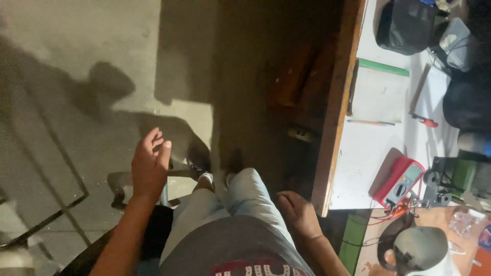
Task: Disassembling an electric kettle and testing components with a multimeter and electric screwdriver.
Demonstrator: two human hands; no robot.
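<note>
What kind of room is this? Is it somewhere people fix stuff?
It looks like a small electronics or repair workshop. A red multimeter with wire leads lies on the white workbench, beside a red-handled screwdriver and a green-edged notepad. The floor is bare concrete.

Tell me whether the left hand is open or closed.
Open: the left hand hangs over the floor, fingers loosely spread, holding nothing.
</note>
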